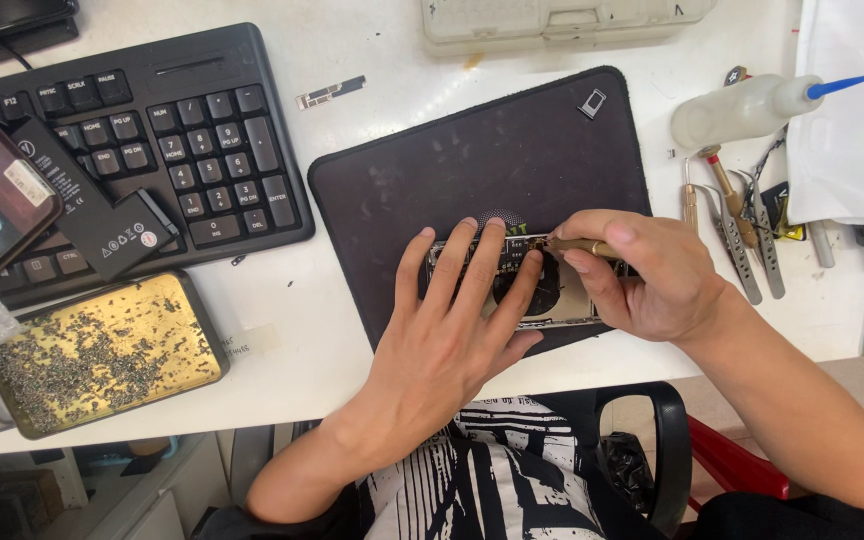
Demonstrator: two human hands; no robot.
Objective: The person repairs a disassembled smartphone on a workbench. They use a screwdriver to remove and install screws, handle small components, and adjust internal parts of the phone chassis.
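An opened phone (562, 300) lies on a dark work mat (482, 150), its insides showing. My left hand (452, 330) rests flat on it, fingers spread across its upper edge, pressing it down. My right hand (642, 275) grips a slim brass-coloured screwdriver (577, 244), held nearly level. The screwdriver tip meets the phone's top edge just right of my left fingertips. Much of the phone is hidden under both hands.
A black keyboard (202, 130) with a phone battery (92, 205) on it lies at the left. A yellow tray (102, 350) of several tiny screws sits near the front edge. Tweezers (752, 240), a squeeze bottle (742, 110) and a beige case (552, 20) lie right and behind.
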